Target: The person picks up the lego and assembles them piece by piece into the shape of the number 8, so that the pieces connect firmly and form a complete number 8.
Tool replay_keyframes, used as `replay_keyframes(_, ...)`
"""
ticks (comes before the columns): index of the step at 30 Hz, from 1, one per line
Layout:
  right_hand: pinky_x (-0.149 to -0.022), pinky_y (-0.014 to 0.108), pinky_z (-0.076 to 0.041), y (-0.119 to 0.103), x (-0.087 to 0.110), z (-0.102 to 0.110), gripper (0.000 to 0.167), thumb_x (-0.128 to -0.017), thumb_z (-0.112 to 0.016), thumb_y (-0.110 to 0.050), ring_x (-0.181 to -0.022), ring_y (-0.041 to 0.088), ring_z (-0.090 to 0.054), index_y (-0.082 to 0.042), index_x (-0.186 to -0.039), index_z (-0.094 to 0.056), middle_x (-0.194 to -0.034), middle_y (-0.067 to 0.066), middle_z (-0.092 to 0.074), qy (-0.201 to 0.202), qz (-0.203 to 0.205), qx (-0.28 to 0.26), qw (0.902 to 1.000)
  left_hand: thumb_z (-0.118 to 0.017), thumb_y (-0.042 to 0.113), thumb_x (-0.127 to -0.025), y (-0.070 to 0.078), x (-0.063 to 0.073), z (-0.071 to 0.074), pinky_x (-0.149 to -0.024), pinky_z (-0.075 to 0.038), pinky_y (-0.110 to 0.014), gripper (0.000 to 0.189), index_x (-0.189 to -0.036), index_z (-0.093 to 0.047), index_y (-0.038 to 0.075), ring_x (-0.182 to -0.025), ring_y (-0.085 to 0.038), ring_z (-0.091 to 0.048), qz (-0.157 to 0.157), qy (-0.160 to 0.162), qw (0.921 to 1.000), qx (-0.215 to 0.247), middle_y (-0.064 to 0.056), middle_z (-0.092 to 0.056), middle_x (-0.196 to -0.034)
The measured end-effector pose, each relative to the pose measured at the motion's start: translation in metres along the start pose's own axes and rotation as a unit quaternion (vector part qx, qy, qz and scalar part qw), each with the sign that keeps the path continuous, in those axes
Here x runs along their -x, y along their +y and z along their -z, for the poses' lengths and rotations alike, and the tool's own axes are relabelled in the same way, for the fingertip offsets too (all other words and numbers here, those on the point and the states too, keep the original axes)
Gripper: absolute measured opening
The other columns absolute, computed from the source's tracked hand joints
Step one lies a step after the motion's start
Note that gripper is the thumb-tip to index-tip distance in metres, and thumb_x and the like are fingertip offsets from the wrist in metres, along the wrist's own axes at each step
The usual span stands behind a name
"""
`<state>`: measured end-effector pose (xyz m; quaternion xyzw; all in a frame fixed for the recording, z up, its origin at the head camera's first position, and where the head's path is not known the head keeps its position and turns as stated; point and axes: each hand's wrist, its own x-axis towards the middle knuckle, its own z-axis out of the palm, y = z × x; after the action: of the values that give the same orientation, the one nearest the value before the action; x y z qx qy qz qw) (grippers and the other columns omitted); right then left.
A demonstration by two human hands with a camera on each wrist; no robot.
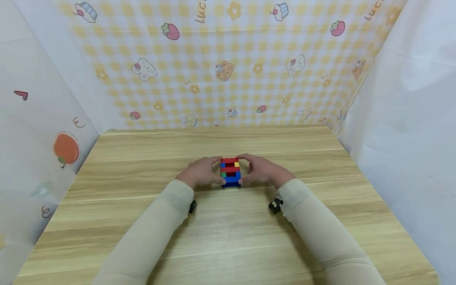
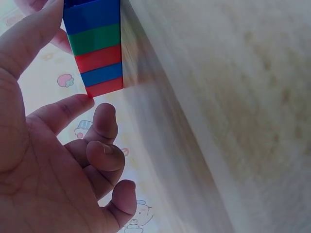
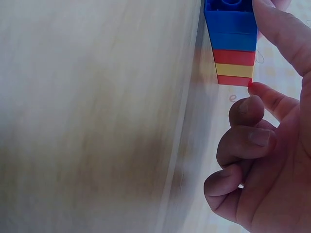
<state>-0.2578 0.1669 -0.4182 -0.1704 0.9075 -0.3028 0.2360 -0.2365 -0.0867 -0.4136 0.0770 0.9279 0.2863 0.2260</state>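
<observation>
A small tower of toy building bricks (image 1: 230,170) lies on its side on the table, with two gaps through its middle. From far to near it runs red, blue and yellow, red, green and blue, then blue. My left hand (image 1: 204,171) pinches its left side, thumb at the near blue end and index fingertip at the far red end. On the right side, my right hand (image 1: 263,170) pinches it the same way. The remaining fingers of both hands curl loosely off the bricks. The right wrist view shows the hollow underside of the blue brick (image 3: 231,22).
The wood-grain table (image 1: 231,237) spreads around the hands. Behind it hangs a yellow checked cloth (image 1: 213,95) with cartoon prints, and white sheets (image 1: 409,118) close off both sides. Black wrist cameras (image 1: 276,206) sit under the sleeves.
</observation>
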Motion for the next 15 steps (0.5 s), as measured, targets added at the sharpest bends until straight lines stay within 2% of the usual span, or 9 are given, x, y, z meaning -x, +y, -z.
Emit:
replay_keyframes(8, -0.079, 0.039, -0.047, 0.001, 0.000, 0.001, 0.095, -0.087, -0.088, -0.039, -0.091, 0.025, -0.056, -0.029, -0.164, -0.034, -0.102, 0.010, -0.060, 0.002, 0.006, -0.001, 1.0000, -0.085, 0.051, -0.087, -0.002, 0.000, 0.002, -0.121, -0.027, -0.069, 0.100, -0.168, -0.028, 0.033, -0.156, -0.038, -0.032, -0.002, -0.003, 1.0000, 0.007, -0.008, -0.037, -0.169)
replay_keyframes(11, -0.077, 0.039, -0.048, 0.006, 0.003, 0.002, 0.096, -0.089, -0.085, -0.046, -0.089, 0.024, -0.056, -0.029, -0.166, -0.031, -0.102, 0.009, -0.060, 0.015, 0.006, 0.005, 0.9999, -0.080, 0.057, -0.088, -0.005, 0.004, 0.003, -0.120, -0.031, -0.067, 0.100, -0.168, -0.026, 0.032, -0.152, -0.037, -0.040, -0.015, 0.009, 0.9998, 0.009, -0.011, -0.041, -0.166)
replay_keyframes(15, -0.070, 0.038, -0.046, 0.012, 0.014, 0.006, 0.093, -0.092, -0.081, -0.048, -0.081, 0.024, -0.054, -0.028, -0.167, -0.028, -0.095, 0.009, -0.058, 0.038, 0.008, 0.012, 0.9992, -0.071, 0.063, -0.093, -0.011, 0.012, 0.005, -0.116, -0.037, -0.065, 0.094, -0.168, -0.028, 0.027, -0.140, -0.036, -0.052, -0.041, 0.045, 0.9981, 0.006, -0.015, -0.049, -0.157)
